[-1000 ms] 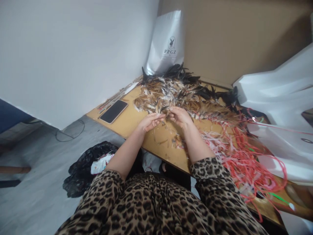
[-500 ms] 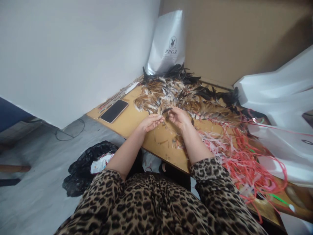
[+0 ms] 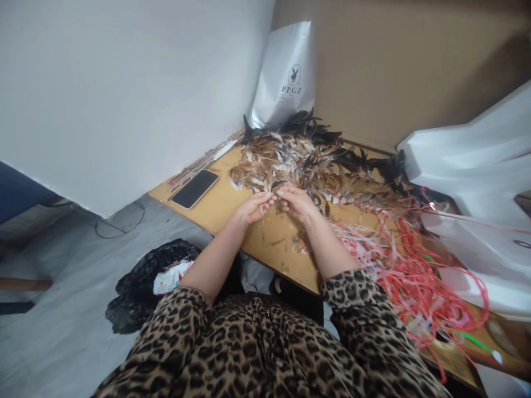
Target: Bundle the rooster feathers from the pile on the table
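Brown feather pile (image 3: pixel 307 163): heaped mid-frame on wooden table (image 3: pixel 232 213), near edge just above both hands.
Left hand (image 3: pixel 255 207): fingers curled, tips pinched together, meeting the right.
Right hand (image 3: pixel 296 202): fingers closed, pinching; whatever sits between too small to tell.
Phone (image 3: pixel 194 188): flat, left of hands.

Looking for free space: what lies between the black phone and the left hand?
Head view: bare wooden tabletop between black phone and left hand.
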The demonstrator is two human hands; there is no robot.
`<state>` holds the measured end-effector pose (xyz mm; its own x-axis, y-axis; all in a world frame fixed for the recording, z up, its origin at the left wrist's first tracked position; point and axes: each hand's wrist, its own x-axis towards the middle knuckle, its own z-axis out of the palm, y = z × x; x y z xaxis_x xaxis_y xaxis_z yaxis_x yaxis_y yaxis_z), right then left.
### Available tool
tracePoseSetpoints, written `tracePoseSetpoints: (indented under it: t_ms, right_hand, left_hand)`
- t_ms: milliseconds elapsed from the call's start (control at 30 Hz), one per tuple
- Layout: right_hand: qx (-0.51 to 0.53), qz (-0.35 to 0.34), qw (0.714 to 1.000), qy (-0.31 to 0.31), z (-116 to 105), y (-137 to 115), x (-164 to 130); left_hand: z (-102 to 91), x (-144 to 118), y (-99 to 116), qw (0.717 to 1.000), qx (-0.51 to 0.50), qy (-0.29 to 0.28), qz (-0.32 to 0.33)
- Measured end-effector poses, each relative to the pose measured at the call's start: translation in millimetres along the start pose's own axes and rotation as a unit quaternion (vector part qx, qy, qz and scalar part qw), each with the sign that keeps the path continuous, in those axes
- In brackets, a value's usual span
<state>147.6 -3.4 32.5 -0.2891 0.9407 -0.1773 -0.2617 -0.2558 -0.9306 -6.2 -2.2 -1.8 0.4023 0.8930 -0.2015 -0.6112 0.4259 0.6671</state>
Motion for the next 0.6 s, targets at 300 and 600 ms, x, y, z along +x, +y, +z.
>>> tracePoseSetpoints:
  t_ms: [300,600]
  right_hand:
    - [-0.058,-0.057,0.994,0.072,1.2,3.0,3.8]
    - [-0.094,-0.1,0.984,0.11,4.6,7.9,6.5]
  left_hand:
    - [-1.8,3.4,-2.7,0.997,0.053,0.019,0.046]
    - [3.5,1.0,-5.1,0.991,0.123,0.022,0.042]
